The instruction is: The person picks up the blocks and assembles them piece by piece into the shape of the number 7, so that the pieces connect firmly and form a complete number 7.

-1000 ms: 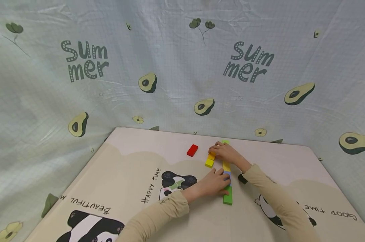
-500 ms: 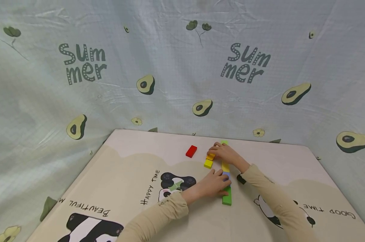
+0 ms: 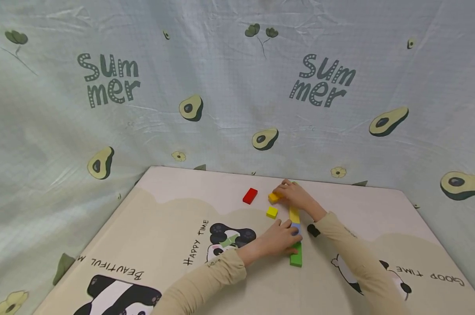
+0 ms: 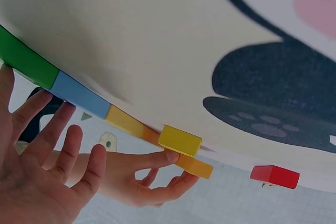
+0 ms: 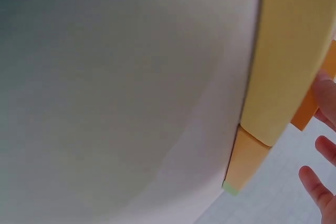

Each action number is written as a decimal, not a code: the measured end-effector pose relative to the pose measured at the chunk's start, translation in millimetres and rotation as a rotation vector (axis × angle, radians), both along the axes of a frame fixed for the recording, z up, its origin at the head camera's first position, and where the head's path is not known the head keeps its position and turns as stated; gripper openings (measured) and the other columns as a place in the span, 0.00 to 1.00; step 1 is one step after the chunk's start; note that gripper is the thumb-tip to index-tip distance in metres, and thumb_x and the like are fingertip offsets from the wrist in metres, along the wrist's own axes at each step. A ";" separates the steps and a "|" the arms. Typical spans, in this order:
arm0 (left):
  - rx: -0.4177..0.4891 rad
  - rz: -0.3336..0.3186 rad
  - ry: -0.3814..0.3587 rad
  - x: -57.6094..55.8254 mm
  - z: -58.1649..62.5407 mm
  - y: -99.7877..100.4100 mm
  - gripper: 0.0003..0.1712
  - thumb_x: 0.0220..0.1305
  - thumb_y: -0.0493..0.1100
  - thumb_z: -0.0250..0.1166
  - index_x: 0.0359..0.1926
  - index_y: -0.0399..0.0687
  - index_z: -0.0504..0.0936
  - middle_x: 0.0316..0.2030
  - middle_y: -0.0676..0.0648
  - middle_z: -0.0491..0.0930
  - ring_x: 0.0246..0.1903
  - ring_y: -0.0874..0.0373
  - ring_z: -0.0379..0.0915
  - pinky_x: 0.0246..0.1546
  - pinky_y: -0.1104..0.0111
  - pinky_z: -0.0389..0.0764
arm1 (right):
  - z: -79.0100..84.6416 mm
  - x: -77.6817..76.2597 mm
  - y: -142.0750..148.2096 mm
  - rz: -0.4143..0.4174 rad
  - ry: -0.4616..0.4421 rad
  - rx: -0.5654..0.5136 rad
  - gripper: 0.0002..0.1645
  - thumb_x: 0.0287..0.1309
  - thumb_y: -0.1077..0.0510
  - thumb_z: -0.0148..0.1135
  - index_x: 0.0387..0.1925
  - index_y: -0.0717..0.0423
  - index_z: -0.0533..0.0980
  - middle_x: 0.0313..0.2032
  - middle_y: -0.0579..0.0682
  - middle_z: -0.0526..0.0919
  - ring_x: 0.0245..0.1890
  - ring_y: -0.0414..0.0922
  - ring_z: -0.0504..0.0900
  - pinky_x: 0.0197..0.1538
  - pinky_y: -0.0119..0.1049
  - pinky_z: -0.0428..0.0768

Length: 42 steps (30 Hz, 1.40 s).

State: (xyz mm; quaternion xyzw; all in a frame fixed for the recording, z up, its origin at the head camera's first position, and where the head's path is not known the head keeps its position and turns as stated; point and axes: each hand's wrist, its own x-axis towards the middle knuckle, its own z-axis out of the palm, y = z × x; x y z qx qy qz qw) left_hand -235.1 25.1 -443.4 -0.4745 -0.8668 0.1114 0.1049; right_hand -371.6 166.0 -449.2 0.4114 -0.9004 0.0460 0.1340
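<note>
In the head view, the right hand (image 3: 296,195) pinches an orange block (image 3: 274,198) between thumb and fingers. At the block's 6 o'clock lies a yellow block (image 3: 272,212); at 9 o'clock, a red block (image 3: 250,196). The left hand (image 3: 277,238), fingers loosely spread and gripping nothing, touches the row (image 3: 294,214) running from 12 to 6 o'clock.

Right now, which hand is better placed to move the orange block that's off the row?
Right, I'd say. The right hand pinches that orange block between thumb and fingers; the left hand is farther off, at the green block and blue block.
</note>
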 end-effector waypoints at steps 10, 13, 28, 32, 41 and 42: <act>0.001 -0.005 0.019 1.1 0.4 -0.9 0.21 0.58 0.64 0.50 0.47 0.63 0.74 0.44 0.58 0.74 0.42 0.61 0.64 0.37 0.70 0.67 | -0.7 -18.6 0.9 -0.174 -0.128 -0.082 0.17 0.52 0.54 0.62 0.44 0.53 0.78 0.44 0.51 0.81 0.45 0.49 0.67 0.48 0.48 0.65; 0.009 -0.012 0.013 1.3 0.6 -1.2 0.21 0.58 0.64 0.50 0.48 0.63 0.74 0.45 0.58 0.74 0.43 0.61 0.64 0.38 0.70 0.67 | -2.4 -23.7 2.8 -0.187 -0.138 -0.102 0.17 0.51 0.54 0.62 0.44 0.54 0.78 0.44 0.52 0.80 0.45 0.50 0.67 0.48 0.50 0.64; 0.005 -0.014 0.022 4.2 0.5 -2.9 0.19 0.59 0.62 0.51 0.47 0.63 0.74 0.45 0.58 0.74 0.43 0.61 0.65 0.37 0.72 0.67 | -5.3 -37.0 4.6 -0.307 -0.246 -0.275 0.20 0.47 0.53 0.65 0.44 0.56 0.79 0.43 0.55 0.81 0.44 0.50 0.66 0.44 0.49 0.62; -0.008 -0.007 0.027 5.3 -0.3 -2.3 0.19 0.60 0.62 0.50 0.48 0.63 0.73 0.46 0.58 0.74 0.43 0.61 0.65 0.36 0.72 0.67 | -6.9 -38.6 4.0 -0.347 -0.255 -0.265 0.19 0.49 0.54 0.64 0.44 0.56 0.78 0.44 0.55 0.81 0.46 0.52 0.66 0.46 0.51 0.62; -0.031 0.015 -0.006 6.9 1.1 -0.2 0.19 0.60 0.61 0.51 0.49 0.64 0.73 0.48 0.57 0.73 0.46 0.60 0.66 0.42 0.69 0.70 | -4.8 -39.6 -0.9 -0.340 -0.254 -0.150 0.17 0.51 0.54 0.62 0.45 0.55 0.77 0.42 0.54 0.80 0.46 0.53 0.65 0.48 0.53 0.62; -0.032 0.018 -0.011 7.1 1.4 -0.2 0.19 0.60 0.61 0.51 0.49 0.64 0.73 0.48 0.57 0.73 0.46 0.60 0.66 0.42 0.68 0.70 | -4.1 -39.5 -1.1 -0.337 -0.251 -0.136 0.17 0.52 0.54 0.61 0.45 0.54 0.77 0.42 0.53 0.80 0.46 0.53 0.65 0.48 0.53 0.63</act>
